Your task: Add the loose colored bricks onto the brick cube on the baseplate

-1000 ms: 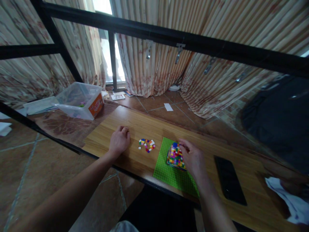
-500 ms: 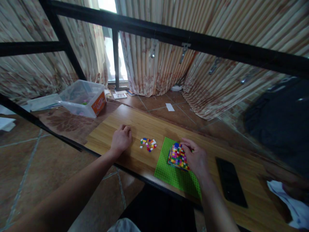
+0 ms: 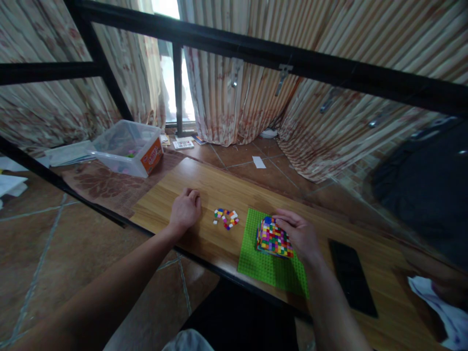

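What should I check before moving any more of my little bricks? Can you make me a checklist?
1. Green baseplate lying flat on the wooden table: ok.
2. Colourful brick block sitting on the baseplate: ok.
3. Loose bricks within reach: ok, they seem close, between the left hand and the baseplate.
4. Left hand free: cannot tell; its fingers are curled and could hide a brick.
5. Right hand pinching a brick: cannot tell; its fingertips are at the block's top, too small to see.
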Tool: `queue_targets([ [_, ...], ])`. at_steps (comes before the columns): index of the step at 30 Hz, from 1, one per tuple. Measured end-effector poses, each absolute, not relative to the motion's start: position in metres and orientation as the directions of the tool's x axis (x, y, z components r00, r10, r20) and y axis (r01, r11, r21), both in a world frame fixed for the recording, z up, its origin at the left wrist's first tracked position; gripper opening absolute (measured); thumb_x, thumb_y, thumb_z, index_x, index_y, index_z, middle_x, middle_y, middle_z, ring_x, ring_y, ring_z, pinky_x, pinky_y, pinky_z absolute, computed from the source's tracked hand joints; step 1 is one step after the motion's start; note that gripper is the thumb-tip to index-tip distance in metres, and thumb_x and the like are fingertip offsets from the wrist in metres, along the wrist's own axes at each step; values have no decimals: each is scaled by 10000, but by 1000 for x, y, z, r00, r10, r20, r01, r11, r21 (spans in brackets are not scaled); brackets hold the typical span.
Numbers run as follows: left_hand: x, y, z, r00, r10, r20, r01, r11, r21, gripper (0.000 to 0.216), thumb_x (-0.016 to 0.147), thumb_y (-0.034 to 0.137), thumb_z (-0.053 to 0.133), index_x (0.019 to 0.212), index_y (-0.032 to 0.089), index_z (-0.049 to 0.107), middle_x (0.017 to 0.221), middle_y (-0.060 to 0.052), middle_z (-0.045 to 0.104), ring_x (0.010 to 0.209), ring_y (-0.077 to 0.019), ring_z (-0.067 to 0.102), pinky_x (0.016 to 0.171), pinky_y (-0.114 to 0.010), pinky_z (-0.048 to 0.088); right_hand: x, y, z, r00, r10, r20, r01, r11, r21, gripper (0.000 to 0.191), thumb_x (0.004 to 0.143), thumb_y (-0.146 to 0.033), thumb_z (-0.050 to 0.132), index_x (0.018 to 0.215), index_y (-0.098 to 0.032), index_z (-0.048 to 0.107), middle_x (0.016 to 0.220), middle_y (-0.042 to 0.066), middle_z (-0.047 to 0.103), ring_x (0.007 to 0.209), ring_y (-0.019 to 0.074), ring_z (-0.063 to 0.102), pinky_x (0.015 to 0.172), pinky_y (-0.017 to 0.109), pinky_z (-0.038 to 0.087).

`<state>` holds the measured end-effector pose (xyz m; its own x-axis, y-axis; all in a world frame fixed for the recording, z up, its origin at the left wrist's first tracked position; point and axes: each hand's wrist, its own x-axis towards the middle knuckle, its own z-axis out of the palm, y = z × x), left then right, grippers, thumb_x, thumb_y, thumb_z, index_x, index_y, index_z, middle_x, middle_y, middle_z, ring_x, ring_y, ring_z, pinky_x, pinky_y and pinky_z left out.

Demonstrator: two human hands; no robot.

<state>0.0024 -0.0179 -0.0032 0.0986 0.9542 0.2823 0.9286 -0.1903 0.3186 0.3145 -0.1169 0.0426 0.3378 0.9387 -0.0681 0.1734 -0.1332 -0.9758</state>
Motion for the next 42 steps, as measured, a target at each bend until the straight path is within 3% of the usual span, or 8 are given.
queue_targets([
  [7, 2, -18, -4, 103, 953, 284, 932, -192, 308, 306, 930, 288, 401, 1060, 187, 659, 1121, -98, 628, 936, -224, 643, 831, -327, 482, 314, -118, 42, 331, 938, -108, 94, -146, -985, 456, 591, -433, 802, 979, -205, 726, 880, 59, 774, 784, 208, 706, 741, 354, 536],
  [24, 3, -18, -3, 109, 951, 289, 939, -194, 283, 299, 931, 283, 398, 1051, 185, 654, 1113, -94, 629, 953, -227, 640, 837, -325, 484, 320, -119, 32, 281, 957, -77, 128, -117, -985, 455, 660, -427, 796, 1049, -206, 713, 937, 60, 768, 823, 202, 704, 787, 362, 535],
  [32, 3, -19, -2, 110, 951, 287, 938, -195, 287, 293, 930, 278, 402, 1050, 181, 652, 1113, -101, 627, 939, -227, 639, 832, -328, 480, 315, -121, 32, 337, 931, -138, -59, -126, -990, 455, 644, -473, 808, 1017, -226, 725, 932, 48, 763, 794, 191, 695, 748, 334, 537],
  [37, 3, -19, -2, 112, 951, 288, 935, -199, 293, 303, 933, 278, 400, 1056, 171, 655, 1106, -102, 628, 948, -226, 636, 839, -325, 480, 309, -120, 30, 373, 920, -123, 7, -135, -991, 447, 632, -505, 807, 974, -224, 748, 880, 45, 763, 744, 197, 683, 685, 331, 535],
  [42, 3, -18, -4, 101, 956, 277, 929, -190, 317, 298, 926, 268, 414, 1063, 176, 662, 1124, -100, 626, 961, -217, 635, 848, -322, 480, 307, -121, 23, 445, 893, -70, 34, -95, -995, 377, 628, -479, 814, 915, -239, 769, 877, 32, 767, 772, 189, 681, 717, 325, 533],
])
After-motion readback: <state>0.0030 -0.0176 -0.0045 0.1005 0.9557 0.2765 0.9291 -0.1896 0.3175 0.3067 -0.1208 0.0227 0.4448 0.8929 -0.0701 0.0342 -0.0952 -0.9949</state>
